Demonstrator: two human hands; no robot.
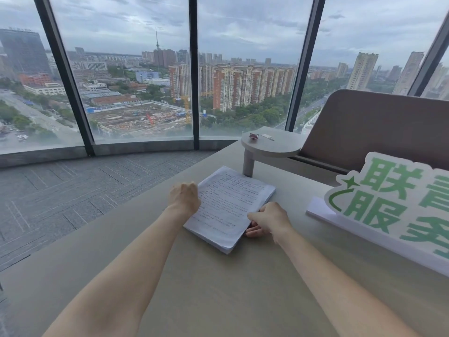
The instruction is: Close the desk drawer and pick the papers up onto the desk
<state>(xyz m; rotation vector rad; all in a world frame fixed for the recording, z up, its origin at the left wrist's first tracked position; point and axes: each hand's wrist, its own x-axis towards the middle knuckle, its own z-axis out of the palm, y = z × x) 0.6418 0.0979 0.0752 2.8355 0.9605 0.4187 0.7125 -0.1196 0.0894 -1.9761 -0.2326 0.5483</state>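
Note:
A thick stack of printed white papers (228,205) lies flat on the beige desk (218,288), angled toward the far right. My left hand (184,198) is curled at the stack's left edge, fingers closed against it. My right hand (269,220) grips the stack's near right corner, thumb on top and fingers tucked underneath. The desk drawer is not in view.
A small round raised shelf (272,144) on a post stands just beyond the papers, with a small dark red object (254,136) on it. A white and green sign (388,205) stands at the right. A padded divider (376,127) rises behind. Windows and grey carpet lie to the left.

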